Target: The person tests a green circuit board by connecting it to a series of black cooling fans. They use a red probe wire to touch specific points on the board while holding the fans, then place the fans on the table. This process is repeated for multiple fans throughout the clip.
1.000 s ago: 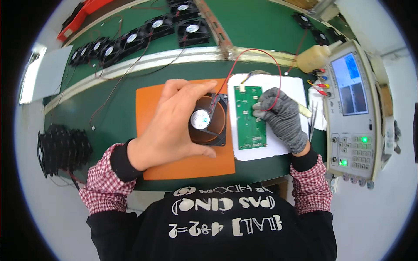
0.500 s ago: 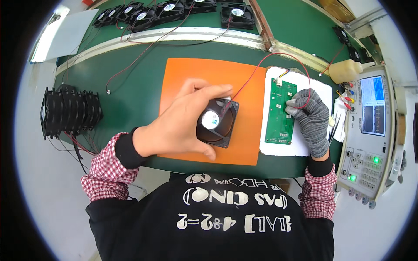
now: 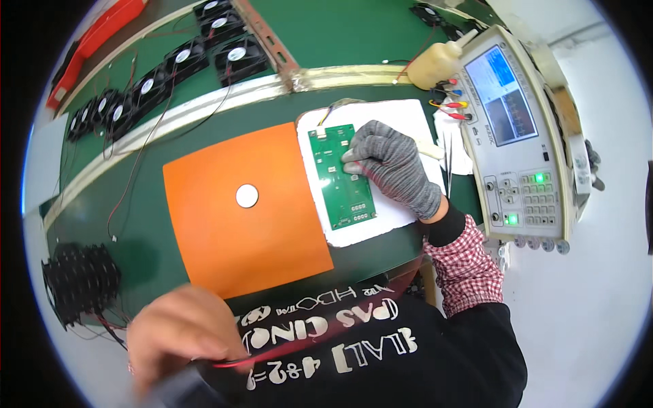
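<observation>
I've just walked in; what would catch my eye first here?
Probably the bright orange rectangular mat left of centre, with a round white disc on it. Just right of it, a grey-gloved right hand is at a green rectangular circuit board. At the right stands a pale boxy instrument with a lit blue screen.

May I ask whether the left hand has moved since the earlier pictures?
Yes: the left hand moved leftward and backward from over the orange mat.
</observation>
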Action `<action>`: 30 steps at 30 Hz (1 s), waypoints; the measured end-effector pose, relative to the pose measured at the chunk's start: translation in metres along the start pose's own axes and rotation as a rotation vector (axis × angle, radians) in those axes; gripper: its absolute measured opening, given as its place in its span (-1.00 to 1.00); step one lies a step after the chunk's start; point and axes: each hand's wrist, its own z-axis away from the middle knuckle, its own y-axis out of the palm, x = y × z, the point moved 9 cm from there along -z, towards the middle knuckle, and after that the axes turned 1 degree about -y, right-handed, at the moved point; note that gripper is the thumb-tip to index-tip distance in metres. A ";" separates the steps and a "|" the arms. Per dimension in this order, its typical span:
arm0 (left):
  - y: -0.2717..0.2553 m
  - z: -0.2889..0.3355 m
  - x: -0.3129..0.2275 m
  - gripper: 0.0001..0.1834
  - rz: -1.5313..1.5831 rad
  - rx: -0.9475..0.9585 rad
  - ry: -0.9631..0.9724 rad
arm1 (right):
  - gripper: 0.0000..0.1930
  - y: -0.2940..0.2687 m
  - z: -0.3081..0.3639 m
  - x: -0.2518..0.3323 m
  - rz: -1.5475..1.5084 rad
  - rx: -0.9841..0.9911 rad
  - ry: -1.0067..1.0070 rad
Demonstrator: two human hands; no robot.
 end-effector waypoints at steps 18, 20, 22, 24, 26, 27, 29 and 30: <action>-0.021 -0.127 0.027 -0.04 -1.344 0.027 0.544 | -0.90 -0.002 0.003 0.009 -0.068 -0.057 0.025; -0.068 -0.154 0.078 0.04 -1.360 -0.125 0.290 | -0.84 -0.004 0.003 0.009 -0.052 -0.078 0.044; -0.133 -0.165 0.135 0.15 -1.516 -0.081 -0.038 | -0.73 0.004 0.004 -0.001 -0.244 -0.069 0.204; -0.171 -0.157 0.182 0.04 -1.559 0.115 -0.370 | -0.68 0.008 0.002 0.002 -0.371 -0.053 0.269; -0.148 -0.164 0.160 -0.06 -1.656 0.017 -0.226 | -0.44 0.005 0.008 -0.005 -0.474 -0.084 0.349; -0.128 -0.164 0.145 -0.10 -1.705 -0.033 -0.156 | -0.37 0.007 0.006 -0.004 -0.530 -0.062 0.367; -0.055 -0.149 0.097 -0.17 -1.314 -0.098 0.109 | -0.23 0.009 0.002 0.007 -0.638 -0.029 0.407; -0.022 -0.137 0.077 -0.15 -1.161 -0.062 0.179 | -0.09 0.017 0.002 0.016 -0.618 0.035 0.420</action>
